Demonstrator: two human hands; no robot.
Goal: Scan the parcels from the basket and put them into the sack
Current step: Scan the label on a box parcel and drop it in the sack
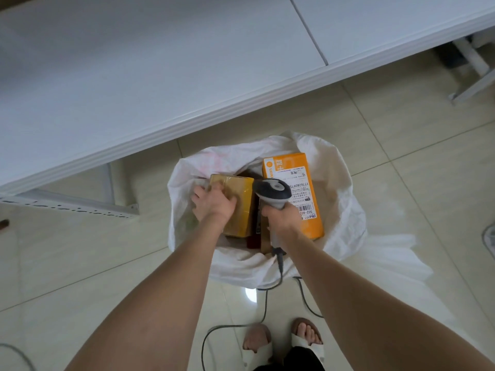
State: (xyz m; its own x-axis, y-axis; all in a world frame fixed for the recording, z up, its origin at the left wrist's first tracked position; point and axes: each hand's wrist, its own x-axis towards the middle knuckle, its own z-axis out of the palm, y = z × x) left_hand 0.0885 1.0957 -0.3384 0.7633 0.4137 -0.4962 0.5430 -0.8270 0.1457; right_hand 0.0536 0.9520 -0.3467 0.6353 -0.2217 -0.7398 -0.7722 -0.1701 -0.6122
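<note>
Left hand (214, 203): grips brown tape-wrapped cardboard parcel (242, 207), inside white woven sack (345, 210) on floor. Right hand (281, 222): clasps grey corded handheld scanner (273, 190). Orange labelled carton (308, 199): already sacked. Basket unseen; parcels remaining cannot be judged.

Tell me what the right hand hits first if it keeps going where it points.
Probably the orange parcel in the sack: the right hand points its scanner over that parcel's left edge. Depth is unclear, so that is a guess.
</note>
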